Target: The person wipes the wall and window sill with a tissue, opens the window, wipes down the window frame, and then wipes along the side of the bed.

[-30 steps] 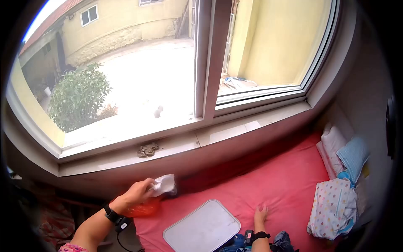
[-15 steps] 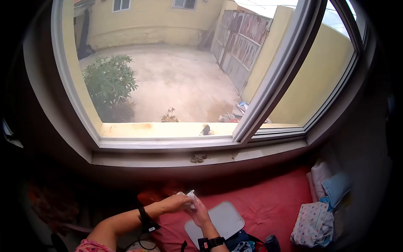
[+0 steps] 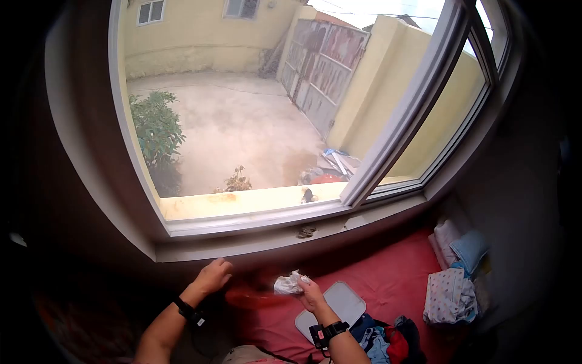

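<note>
My right hand (image 3: pixel 311 295) is closed on a crumpled white cloth (image 3: pixel 287 284), held up above the red-covered bed. Its material is hard to make out; it could be tissue. Off to the left, just below the window sill, my left hand (image 3: pixel 212 276) is apart from the cloth. Its fingers are loosely bent and spread, with nothing seen in them. Behind my right wrist a pale rounded board (image 3: pixel 345 303) lies on the red cover (image 3: pixel 388 273).
A window sill (image 3: pixel 254 242) with a small dark clump (image 3: pixel 306 232) on it runs across in front. Folded clothes and a dotted cloth (image 3: pixel 448 296) are piled at the right. Dark and blue clothes (image 3: pixel 379 340) lie near my right forearm. The sliding window (image 3: pixel 388 145) faces a yard.
My hands were together on the white cloth and have parted. The left moved away to the left, while the right keeps the cloth. The view has tilted and shifted.
</note>
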{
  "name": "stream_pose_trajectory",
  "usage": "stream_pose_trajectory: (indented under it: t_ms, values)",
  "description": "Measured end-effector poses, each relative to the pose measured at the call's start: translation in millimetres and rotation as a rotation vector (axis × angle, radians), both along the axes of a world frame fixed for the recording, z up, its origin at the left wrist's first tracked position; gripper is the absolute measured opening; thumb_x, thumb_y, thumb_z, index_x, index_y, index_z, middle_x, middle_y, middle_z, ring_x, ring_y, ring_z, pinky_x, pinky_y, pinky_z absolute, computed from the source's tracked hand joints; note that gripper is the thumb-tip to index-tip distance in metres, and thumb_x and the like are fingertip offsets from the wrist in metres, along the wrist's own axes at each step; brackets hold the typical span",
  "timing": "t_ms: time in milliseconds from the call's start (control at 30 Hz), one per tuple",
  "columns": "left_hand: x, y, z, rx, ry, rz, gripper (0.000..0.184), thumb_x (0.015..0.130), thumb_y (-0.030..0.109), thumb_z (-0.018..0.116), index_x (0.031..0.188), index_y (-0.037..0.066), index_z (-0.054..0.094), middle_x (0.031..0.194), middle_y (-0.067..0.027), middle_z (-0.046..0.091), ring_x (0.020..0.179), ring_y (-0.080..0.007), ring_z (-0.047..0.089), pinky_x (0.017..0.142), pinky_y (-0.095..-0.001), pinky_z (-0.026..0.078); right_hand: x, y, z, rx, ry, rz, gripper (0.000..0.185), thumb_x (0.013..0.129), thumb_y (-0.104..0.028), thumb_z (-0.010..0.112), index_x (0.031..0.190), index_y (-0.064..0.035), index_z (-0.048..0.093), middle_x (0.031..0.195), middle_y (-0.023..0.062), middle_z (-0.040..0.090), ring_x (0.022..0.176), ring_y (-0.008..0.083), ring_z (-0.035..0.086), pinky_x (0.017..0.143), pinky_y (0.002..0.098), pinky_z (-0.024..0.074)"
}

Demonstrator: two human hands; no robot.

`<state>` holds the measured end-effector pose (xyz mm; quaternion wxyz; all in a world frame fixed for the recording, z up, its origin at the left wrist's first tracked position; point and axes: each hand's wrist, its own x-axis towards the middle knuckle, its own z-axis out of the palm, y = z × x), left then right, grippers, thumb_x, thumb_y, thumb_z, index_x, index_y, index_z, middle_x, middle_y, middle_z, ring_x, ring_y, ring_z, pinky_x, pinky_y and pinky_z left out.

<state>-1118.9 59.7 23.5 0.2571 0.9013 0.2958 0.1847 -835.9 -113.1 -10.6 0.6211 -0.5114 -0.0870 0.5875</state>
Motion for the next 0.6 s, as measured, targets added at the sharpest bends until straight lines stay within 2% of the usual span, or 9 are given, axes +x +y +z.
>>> stream_pose_trajectory:
  t_ms: [33, 167, 400, 500, 600]
  values:
    - [-10.0, 9.5, -5.2, 0.092, 0.035, 0.046, 0.023, 0.075, 0.011, 0.066, 0.091, 0.006, 0.052, 0.093, -0.0143, 0.052, 0.089, -0.0356, 0.055, 0.073, -0.0431, 0.048, 4.8, -6.8, 7.2, -0.011, -0.003, -0.048, 0.031, 0.091, -0.012, 0.051, 0.122, -0.0056, 0.050, 0.115, 0.0087, 0.057, 0.101, 0.0238, 0.058, 0.084, 0.0429, 0.0499]
    - [-33.2, 31.7, -2.4, 0.127, 0.126, 0.139, 0.026, 0.072, 0.011, 0.068, 0.088, 0.005, 0.048, 0.091, -0.0149, 0.052, 0.087, -0.0361, 0.054, 0.072, -0.0447, 0.047, 25.1, -40.3, 10.7, -0.053, 0.064, -0.290, 0.031, 0.093, -0.016, 0.046, 0.123, -0.0080, 0.048, 0.116, 0.0092, 0.056, 0.105, 0.0253, 0.056, 0.085, 0.0430, 0.0479]
    - [-30.0, 60.2, -30.2, 0.122, 0.279, 0.111, 0.028, 0.072, 0.014, 0.068, 0.091, 0.004, 0.050, 0.093, -0.0165, 0.055, 0.088, -0.0372, 0.056, 0.073, -0.0452, 0.048, 34.9, -87.8, 1.3, -0.035, 0.116, -0.476, 0.030, 0.092, -0.019, 0.046, 0.120, -0.0088, 0.051, 0.114, 0.0081, 0.057, 0.099, 0.0234, 0.056, 0.076, 0.0364, 0.0486]
    - [-28.1, 73.6, -47.0, 0.060, 0.346, 0.092, 0.026, 0.073, 0.015, 0.067, 0.091, 0.004, 0.052, 0.092, -0.0180, 0.058, 0.086, -0.0377, 0.057, 0.073, -0.0462, 0.048, 24.6, -107.5, -13.0, -0.019, 0.136, -0.503, 0.032, 0.092, -0.024, 0.048, 0.120, -0.0101, 0.051, 0.115, 0.0088, 0.057, 0.100, 0.0231, 0.055, 0.078, 0.0348, 0.0480]
    - [-25.2, 82.6, -51.1, 0.067, 0.430, 0.104, 0.024, 0.074, 0.020, 0.064, 0.090, 0.005, 0.054, 0.089, -0.0174, 0.060, 0.085, -0.0377, 0.058, 0.072, -0.0468, 0.048, 12.3, -121.2, -23.1, -0.024, 0.176, -0.551, 0.032, 0.091, -0.024, 0.049, 0.120, -0.0100, 0.051, 0.115, 0.0092, 0.057, 0.100, 0.0237, 0.056, 0.077, 0.0344, 0.0488]
